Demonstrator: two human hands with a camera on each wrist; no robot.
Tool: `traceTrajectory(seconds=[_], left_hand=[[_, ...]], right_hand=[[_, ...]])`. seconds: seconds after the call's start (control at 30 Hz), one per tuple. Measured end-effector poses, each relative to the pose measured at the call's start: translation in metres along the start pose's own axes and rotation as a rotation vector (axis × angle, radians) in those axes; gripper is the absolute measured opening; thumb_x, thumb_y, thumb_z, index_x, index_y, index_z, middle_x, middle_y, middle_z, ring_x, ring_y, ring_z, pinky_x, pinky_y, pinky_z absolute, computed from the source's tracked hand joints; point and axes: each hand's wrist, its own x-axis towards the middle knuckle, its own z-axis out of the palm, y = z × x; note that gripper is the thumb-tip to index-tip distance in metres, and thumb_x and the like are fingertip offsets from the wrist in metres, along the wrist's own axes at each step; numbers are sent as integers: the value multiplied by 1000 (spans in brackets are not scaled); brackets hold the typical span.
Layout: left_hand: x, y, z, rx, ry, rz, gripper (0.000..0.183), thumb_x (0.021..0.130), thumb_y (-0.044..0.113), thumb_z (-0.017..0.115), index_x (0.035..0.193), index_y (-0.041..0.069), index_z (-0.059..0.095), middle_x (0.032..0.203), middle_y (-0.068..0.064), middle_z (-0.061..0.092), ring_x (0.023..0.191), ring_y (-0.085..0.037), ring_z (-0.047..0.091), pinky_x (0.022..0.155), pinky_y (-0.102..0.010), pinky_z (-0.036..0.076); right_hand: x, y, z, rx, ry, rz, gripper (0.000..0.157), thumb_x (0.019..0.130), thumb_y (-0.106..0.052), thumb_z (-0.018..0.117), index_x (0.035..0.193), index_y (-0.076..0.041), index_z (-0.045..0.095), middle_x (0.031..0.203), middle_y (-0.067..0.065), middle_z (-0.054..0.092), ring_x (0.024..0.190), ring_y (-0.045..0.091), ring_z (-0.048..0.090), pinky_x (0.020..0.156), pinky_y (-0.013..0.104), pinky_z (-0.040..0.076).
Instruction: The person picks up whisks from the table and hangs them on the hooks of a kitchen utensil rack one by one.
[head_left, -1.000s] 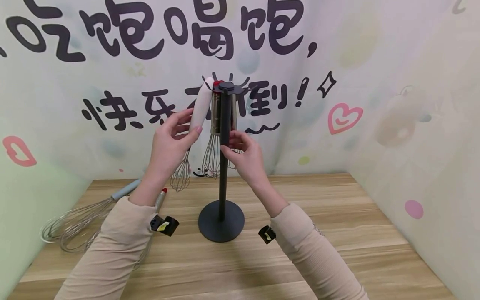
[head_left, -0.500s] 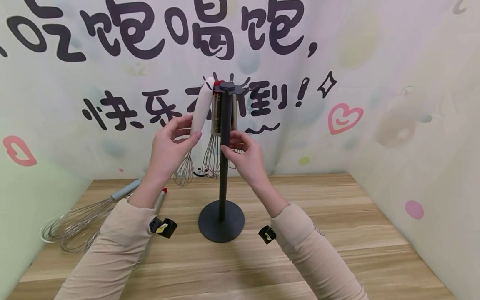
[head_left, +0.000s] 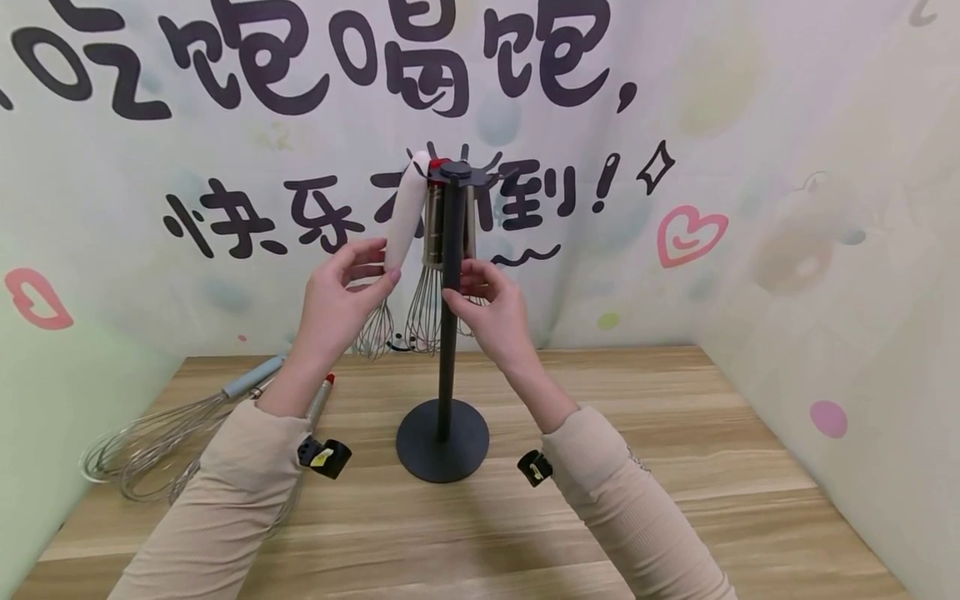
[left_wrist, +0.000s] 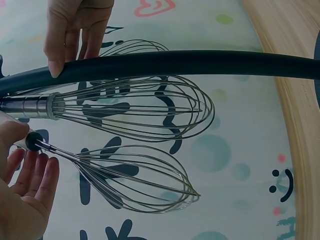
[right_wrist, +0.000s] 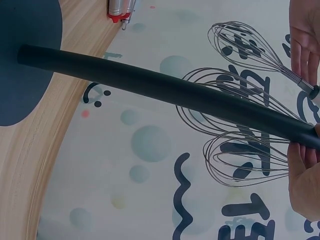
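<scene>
A black stand with a slim post (head_left: pixel 447 367), a round base and a hooked top (head_left: pixel 455 172) is upright on the table. My left hand (head_left: pixel 333 292) pinches the lower end of a white-handled whisk (head_left: pixel 407 208), its top against a hook on the stand's left side. In the left wrist view, the thumb and fingers meet near where its wires begin. My right hand (head_left: pixel 495 312) grips the post below the top. A metal-handled whisk (head_left: pixel 434 221) with a red end hangs behind the post. Another whisk (head_left: pixel 470 225) hangs partly hidden to its right.
On the left of the wooden table (head_left: pixel 637 467) lie a whisk with a light blue handle (head_left: pixel 255 377) and a metal whisk with a red end (head_left: pixel 321 400), partly behind my left arm. A printed cloth backdrop (head_left: pixel 600 283) rises behind the table.
The white whisk's wire end has shifted up and right, so it hangs slightly more upright. My left hand has moved a little lower on its handle. My right hand stays on the post.
</scene>
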Motion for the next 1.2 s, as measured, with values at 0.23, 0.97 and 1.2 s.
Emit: traceTrajectory(seconds=[0.23, 0.97, 1.2], left_hand=[[-1, -9, -1, 20, 36, 0, 39, 97, 26, 54, 130, 5, 55, 123, -14, 61, 103, -13, 58, 87, -16, 49], [-5, -48, -24, 101, 89, -139, 41, 99, 29, 47, 131, 4, 54, 125, -16, 59, 87, 9, 51, 74, -2, 44], [-9, -69, -34, 163, 76, -186, 42, 99, 30, 46, 132, 4, 53, 126, -19, 59, 80, 15, 49, 71, -1, 42]], right_hand=[[1, 0, 0, -5, 2, -9, 31, 86, -7, 67, 116, -2, 61, 105, 16, 65, 98, 25, 63, 79, 24, 53], [1, 0, 0, -8, 1, -10, 30, 86, -6, 68, 115, -2, 61, 105, 16, 65, 98, 25, 63, 80, 25, 53], [0, 0, 0, 3, 0, -5, 30, 86, -6, 67, 115, -2, 61, 105, 16, 65, 98, 25, 62, 78, 24, 52]])
